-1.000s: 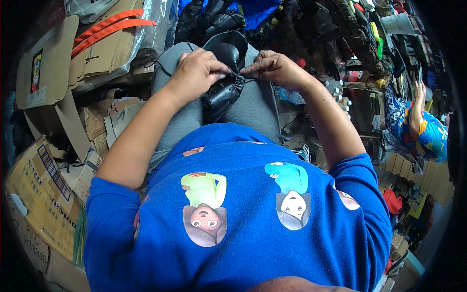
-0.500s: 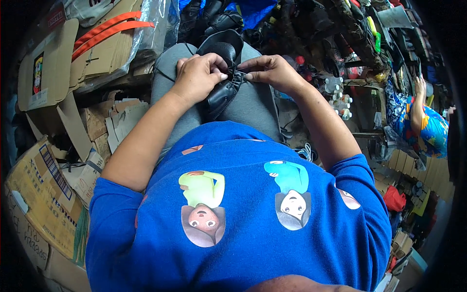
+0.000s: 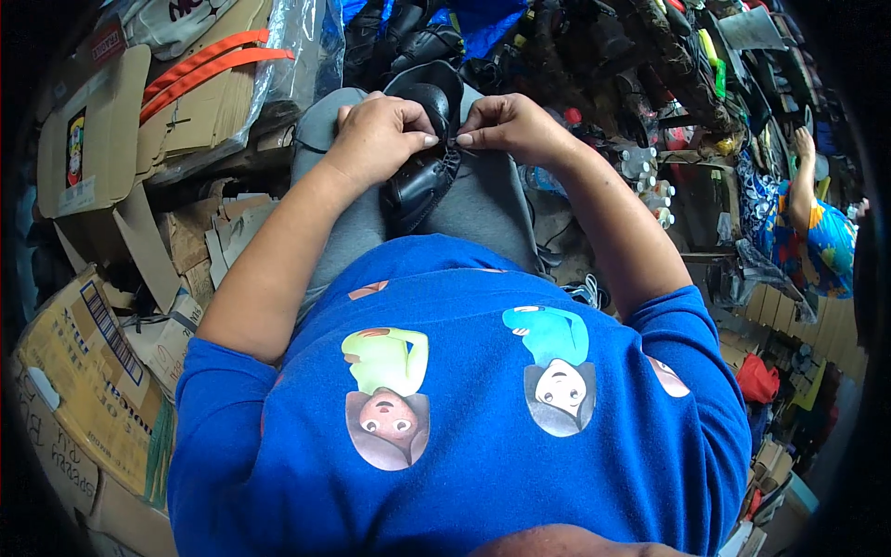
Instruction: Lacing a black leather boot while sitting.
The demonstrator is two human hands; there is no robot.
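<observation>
A black leather shoe (image 3: 416,192) lies across my lap on grey trousers (image 3: 484,200), its toe toward my body and its opening away from me. Dark laces (image 3: 450,160) run through the eyelets on its upper. My left hand (image 3: 379,139) is closed at the left of the lacing, thumb and forefinger pinched together on the shoelace. From the other side my right hand (image 3: 522,132) pinches at the lacing too, its fingers bent and thumb pressed in. The lace ends between the fingertips are too small to follow.
Flattened cardboard (image 3: 209,102) with orange straps (image 3: 209,70) stands at the left, above an opened yellow-brown carton (image 3: 88,371). More black shoes (image 3: 422,46) are piled beyond my knees. Small bottles (image 3: 654,190) stand at the right, and another person (image 3: 817,232) is farther right.
My right fingers, stretched out toward the laces before, are now bent into a tighter pinch. My left hand has shifted only slightly, and the shoe stays on my lap.
</observation>
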